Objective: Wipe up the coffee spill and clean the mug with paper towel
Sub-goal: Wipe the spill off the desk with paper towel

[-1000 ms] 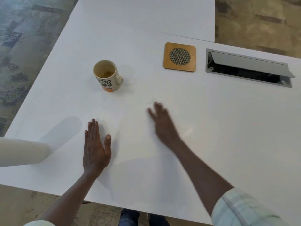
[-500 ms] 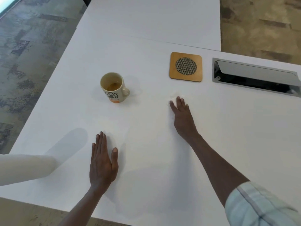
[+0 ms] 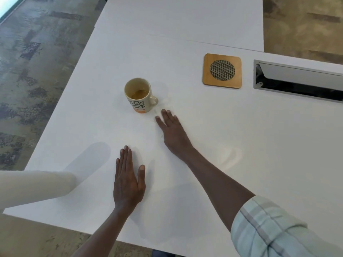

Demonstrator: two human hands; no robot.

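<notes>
Beside the mug (image 3: 139, 95), the flat, empty right hand (image 3: 171, 132) has slid leftward; the left hand (image 3: 128, 179) stays flat, holding nothing.

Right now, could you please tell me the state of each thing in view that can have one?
mug: upright, a little coffee at the bottom
right hand: flat on the table, fingertips near the mug's base
left hand: flat, palm down, holding nothing
paper towel roll: lying at the table's left edge
coaster: bare
cable hatch: lid open
</notes>
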